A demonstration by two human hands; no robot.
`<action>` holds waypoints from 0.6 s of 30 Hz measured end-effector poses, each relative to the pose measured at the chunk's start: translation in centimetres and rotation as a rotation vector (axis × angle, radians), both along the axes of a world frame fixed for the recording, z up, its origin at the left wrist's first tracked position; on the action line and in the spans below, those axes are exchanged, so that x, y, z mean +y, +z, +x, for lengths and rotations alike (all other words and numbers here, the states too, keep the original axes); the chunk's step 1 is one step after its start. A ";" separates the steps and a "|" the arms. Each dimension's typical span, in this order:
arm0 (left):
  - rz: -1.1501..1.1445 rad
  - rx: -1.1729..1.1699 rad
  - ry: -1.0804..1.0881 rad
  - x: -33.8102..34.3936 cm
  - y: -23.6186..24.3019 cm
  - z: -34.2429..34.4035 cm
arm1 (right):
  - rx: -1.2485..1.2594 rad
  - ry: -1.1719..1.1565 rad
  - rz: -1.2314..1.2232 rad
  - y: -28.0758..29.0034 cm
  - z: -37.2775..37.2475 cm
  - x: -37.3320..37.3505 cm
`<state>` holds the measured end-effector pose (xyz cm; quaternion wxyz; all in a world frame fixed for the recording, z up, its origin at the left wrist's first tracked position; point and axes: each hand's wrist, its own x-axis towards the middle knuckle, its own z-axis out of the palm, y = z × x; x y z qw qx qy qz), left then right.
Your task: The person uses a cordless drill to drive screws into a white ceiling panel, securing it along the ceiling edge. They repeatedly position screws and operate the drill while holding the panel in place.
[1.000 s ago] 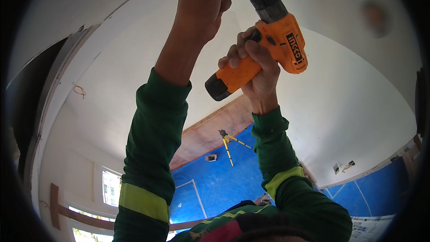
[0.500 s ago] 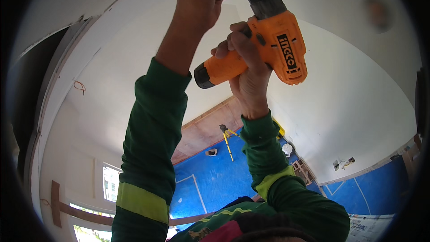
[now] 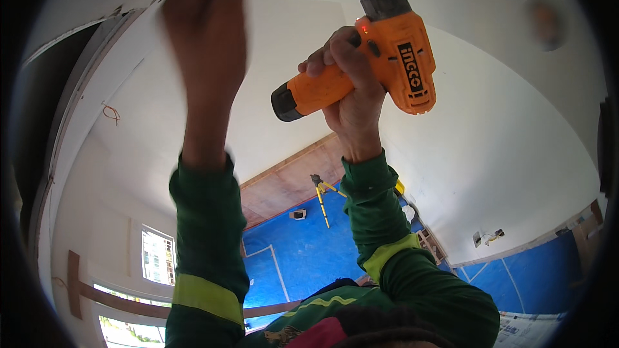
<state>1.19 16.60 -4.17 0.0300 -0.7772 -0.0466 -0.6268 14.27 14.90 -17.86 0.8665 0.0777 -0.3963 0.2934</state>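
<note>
My right hand [image 3: 354, 84] is wrapped round the handle of an orange and black cordless drill [image 3: 403, 58]. The drill's black chuck points up to the top edge of the view, where its tip is cut off. A small red light shows on its body, close to my finger by the trigger. My left hand [image 3: 209, 19] is raised at the upper left, apart from the drill and near the pale ceiling edge. Motion blurs it, and its fingers are partly out of view, so I cannot make out whether it holds anything.
White walls [image 3: 490, 135] and a pale ceiling surround me, with a dark opening [image 3: 71, 77] at the left. Far below, a yellow tripod [image 3: 322, 200] stands on a blue-covered floor [image 3: 316, 245]. An orange wire loop [image 3: 111, 113] and an open electrical box [image 3: 478, 239] show on the walls.
My left hand has swung left and somewhat lower, away from the drill. The drill has shifted slightly left and up in my right hand, and its red light has come on.
</note>
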 end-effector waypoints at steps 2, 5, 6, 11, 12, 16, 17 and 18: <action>0.229 -0.344 0.008 -2.5 -2.3 -3.8 | -0.003 -0.004 0.028 0.0 0.2 0.1; 0.387 -0.371 0.879 -7.1 -0.5 -10.6 | 0.001 -0.035 -0.004 0.1 0.1 0.3; 0.571 -0.095 1.215 -8.2 1.1 -12.1 | -0.005 -0.029 0.009 0.0 0.2 0.3; 0.913 0.311 0.994 -4.2 6.6 -13.7 | 0.014 0.072 0.071 -0.1 0.5 0.6; 0.857 0.280 0.899 -3.3 6.5 -13.6 | 0.018 0.054 0.057 -0.1 0.5 0.7; 0.595 0.243 0.462 -1.6 5.7 -12.8 | -0.009 0.019 0.032 -0.1 0.4 0.8; 0.601 0.275 0.408 -1.5 5.8 -12.6 | -0.023 0.013 0.041 0.0 0.4 0.9; 0.653 0.317 0.474 -1.5 6.2 -12.5 | -0.024 0.021 0.036 0.0 0.3 0.9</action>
